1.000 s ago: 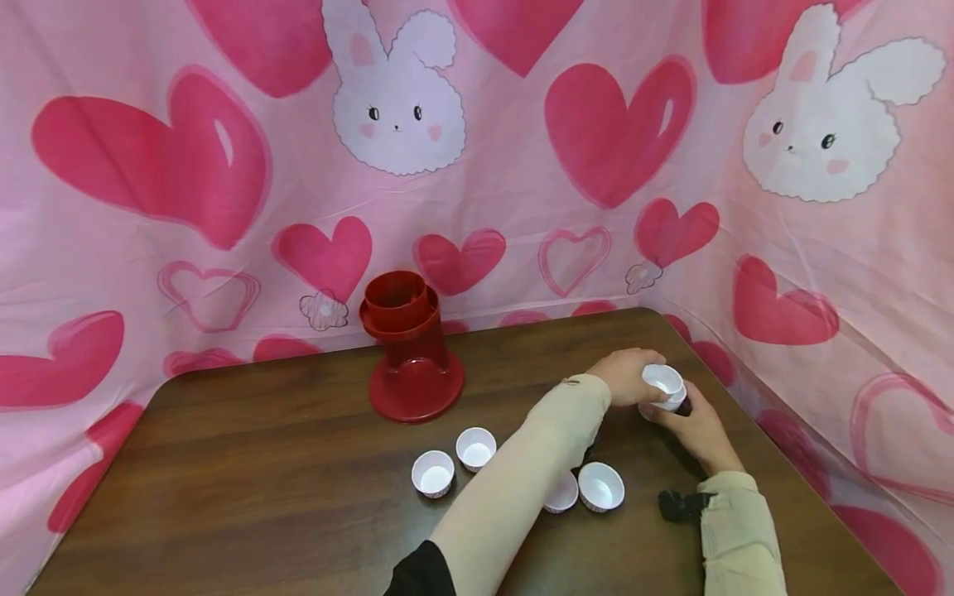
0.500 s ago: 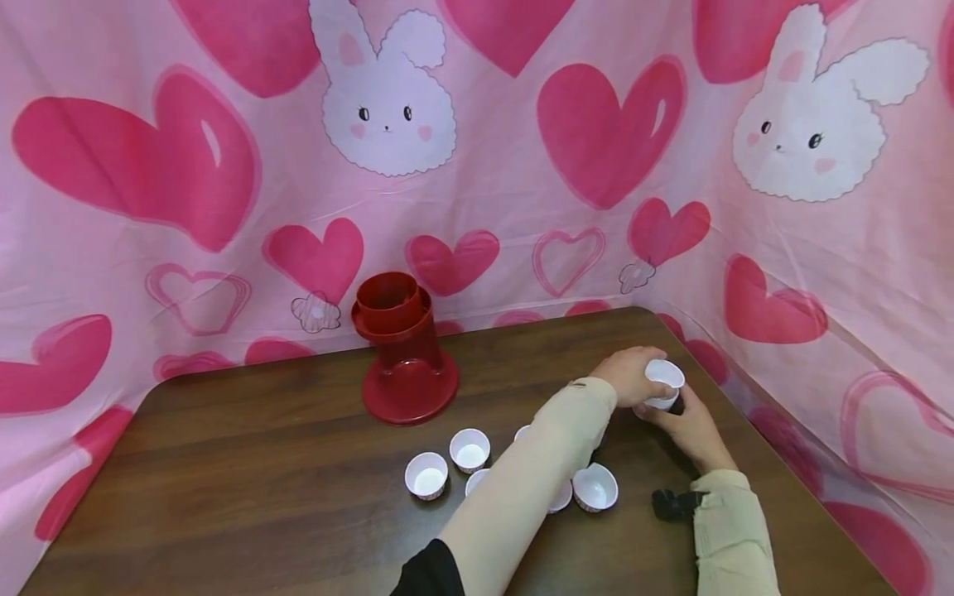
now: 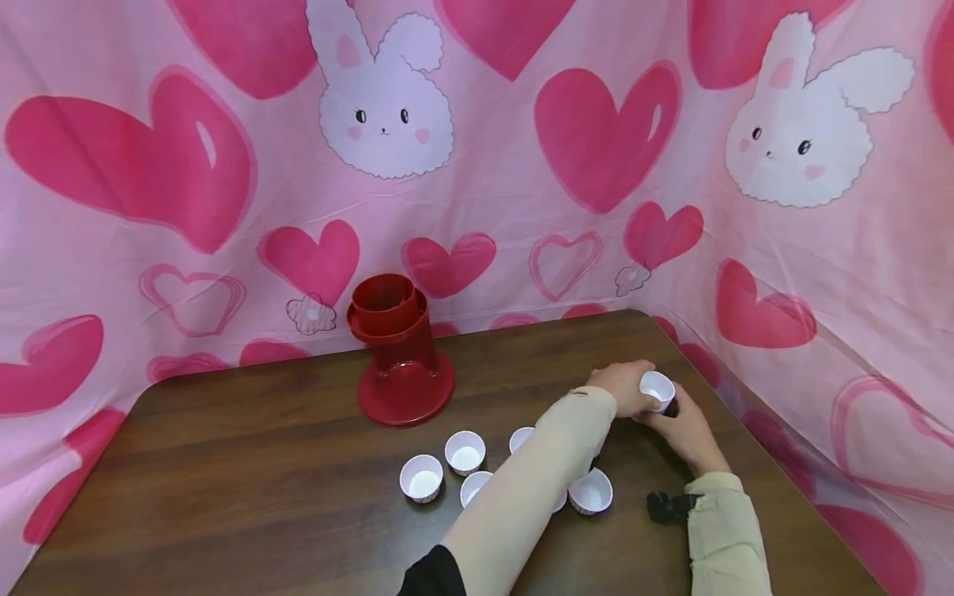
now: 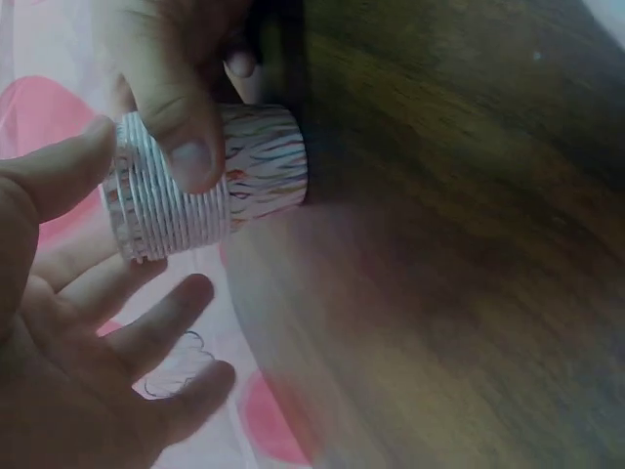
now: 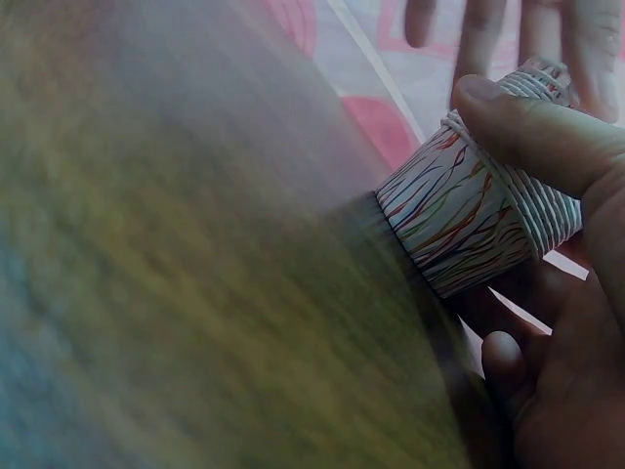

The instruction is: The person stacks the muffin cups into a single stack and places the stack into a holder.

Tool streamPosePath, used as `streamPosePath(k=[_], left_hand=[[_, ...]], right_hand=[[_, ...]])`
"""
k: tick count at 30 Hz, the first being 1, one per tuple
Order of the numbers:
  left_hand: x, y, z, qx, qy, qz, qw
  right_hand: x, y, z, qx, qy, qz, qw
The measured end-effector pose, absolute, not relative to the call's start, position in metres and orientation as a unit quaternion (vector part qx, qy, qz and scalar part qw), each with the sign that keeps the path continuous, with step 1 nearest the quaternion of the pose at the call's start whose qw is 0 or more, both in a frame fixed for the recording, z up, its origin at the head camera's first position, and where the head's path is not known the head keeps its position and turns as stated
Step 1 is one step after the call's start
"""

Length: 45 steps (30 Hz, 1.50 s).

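Note:
At the table's right side, my two hands hold a nested stack of white paper baking cups (image 3: 658, 392), printed with wavy coloured lines. My right hand (image 3: 689, 430) grips the stack, its thumb (image 5: 537, 137) lying across the ridged rims in the right wrist view. From the left, my left hand (image 3: 624, 387) reaches across and pinches the rim end, thumb on one side and a finger behind. The left hand's other fingers (image 4: 166, 322) spread loosely away from the stack. In the left wrist view the patterned outer cup (image 4: 269, 156) shows beyond the right thumb.
Several single white cups stand on the brown table (image 3: 224, 480), among them a left one (image 3: 421, 480) and a right one (image 3: 590, 492); my left forearm (image 3: 532, 480) partly covers others. A red stand (image 3: 406, 393) with a red cup-shaped top (image 3: 383, 305) stands farther back.
The head view has shifted slightly. The stack and both hands sit a little lower, and the top cup, raised earlier, now stands lower. More of the cups beside my left forearm shows.

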State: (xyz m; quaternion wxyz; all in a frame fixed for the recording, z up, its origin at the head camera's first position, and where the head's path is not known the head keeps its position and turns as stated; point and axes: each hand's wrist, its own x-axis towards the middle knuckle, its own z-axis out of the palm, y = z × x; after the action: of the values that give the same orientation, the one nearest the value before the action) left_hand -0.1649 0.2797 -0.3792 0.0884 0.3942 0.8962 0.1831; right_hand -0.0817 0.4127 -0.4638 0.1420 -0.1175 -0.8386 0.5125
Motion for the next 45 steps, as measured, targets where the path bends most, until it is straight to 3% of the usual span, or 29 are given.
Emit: streamPosePath(k=[15,22,25,34,45], left_hand=[[-0.142,0.272,-0.368,0.349,0.933,0.076,0.050],[-0.144,0.251,-0.348,0.385,0.914,0.091,0.090],[-0.145,0.235,-0.335,0.422,0.894,0.108,0.104],[-0.131,0.165,-0.301,0.512,0.842,0.151,0.080],[-0.124,0.081,-0.293,0.525,0.824,0.211,0.047]], right_hand=[[-0.079,0.411,-0.464,-0.113,-0.839,0.513,0.142],[-0.077,0.412,-0.463,-0.119,-0.850,0.493,0.140],[-0.077,0.412,-0.462,-0.124,-0.851,0.492,0.134],[-0.077,0.408,-0.458,-0.133,-0.847,0.502,0.118],[-0.078,0.406,-0.462,-0.136,-0.847,0.496,0.131]])
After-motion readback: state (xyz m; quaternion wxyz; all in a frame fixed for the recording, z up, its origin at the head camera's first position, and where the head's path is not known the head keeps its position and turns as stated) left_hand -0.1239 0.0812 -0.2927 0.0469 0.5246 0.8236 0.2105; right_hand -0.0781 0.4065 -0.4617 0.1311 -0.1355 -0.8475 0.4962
